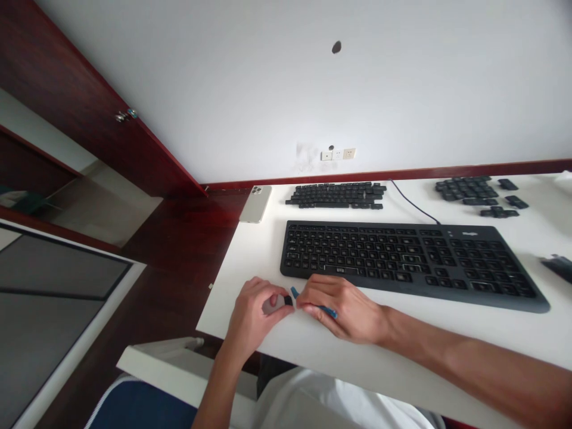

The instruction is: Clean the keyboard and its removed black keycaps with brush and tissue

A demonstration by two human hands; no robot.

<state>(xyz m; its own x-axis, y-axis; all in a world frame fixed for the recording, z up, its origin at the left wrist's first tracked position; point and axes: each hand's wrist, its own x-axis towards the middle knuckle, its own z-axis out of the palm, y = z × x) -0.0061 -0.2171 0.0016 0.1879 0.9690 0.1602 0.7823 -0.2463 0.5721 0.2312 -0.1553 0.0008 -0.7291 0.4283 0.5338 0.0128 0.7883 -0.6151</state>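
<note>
Between the thumb and fingers of my left hand (254,313) is a small black keycap (288,300), held just above the white table near its front edge. My right hand (342,307) is closed around a thin blue tool (329,311), perhaps a brush or pen; its blue end points at the keycap, and my fingers cover its middle. Behind my right hand lies a black keyboard (357,253) with its keycaps off and the bare switch mounts showing. Farther back, loose keycaps (335,195) are laid out in keyboard rows.
More loose keycaps (467,189) lie at the back right. A phone (255,204) rests face down at the table's left edge. The keyboard's cable (413,201) runs to the back edge. A dark object (558,266) sits at the far right. Left of the table stands an open door (102,101).
</note>
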